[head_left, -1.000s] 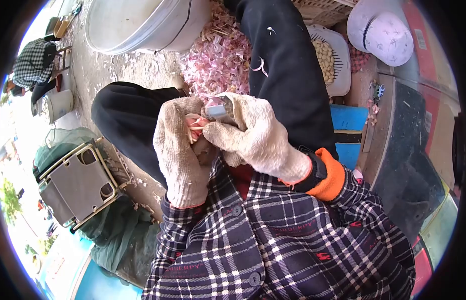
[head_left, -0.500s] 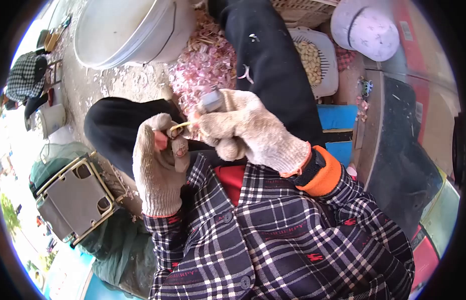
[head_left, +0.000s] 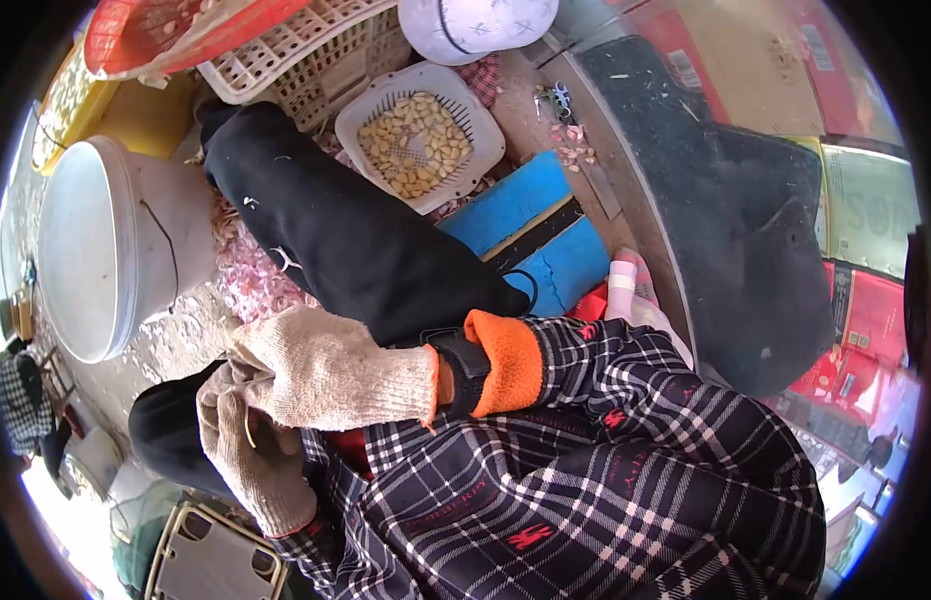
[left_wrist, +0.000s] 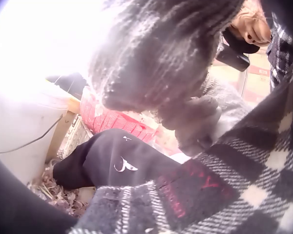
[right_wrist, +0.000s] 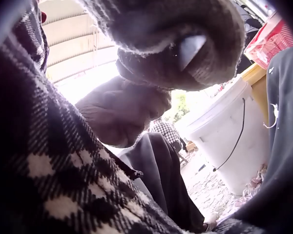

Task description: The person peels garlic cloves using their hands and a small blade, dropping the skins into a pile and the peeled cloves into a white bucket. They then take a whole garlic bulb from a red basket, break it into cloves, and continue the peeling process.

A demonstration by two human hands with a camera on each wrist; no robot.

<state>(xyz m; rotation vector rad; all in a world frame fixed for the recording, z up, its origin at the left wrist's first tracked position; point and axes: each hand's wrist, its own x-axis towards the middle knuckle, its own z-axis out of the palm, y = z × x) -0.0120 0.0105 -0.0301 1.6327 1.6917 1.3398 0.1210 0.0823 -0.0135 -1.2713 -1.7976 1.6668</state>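
Observation:
Both hands wear pale knitted gloves and meet above the lap at the lower left of the head view. The right hand (head_left: 330, 370) lies over the fingers of the left hand (head_left: 253, 450), whose fingers are curled. A thin pale stalk (head_left: 250, 428) sticks out between them; the garlic it belongs to is hidden by the gloves. In the right wrist view a shiny metal tool (right_wrist: 191, 50) shows inside the curled fingers of the right hand (right_wrist: 205, 53), with the left hand (right_wrist: 127, 112) just beyond.
A white basket of peeled cloves (head_left: 485, 140) stands beyond the knee, near a crate (head_left: 360, 75). Pink peelings (head_left: 250, 275) lie by a white bucket (head_left: 180, 215). A blue item (head_left: 520, 205) is right of the leg, a folding chair (head_left: 210, 565) at lower left.
The head view has swung to the right, bringing in the whole basket and a red basket. The hands, apart half a second ago, have come together, the right over the left.

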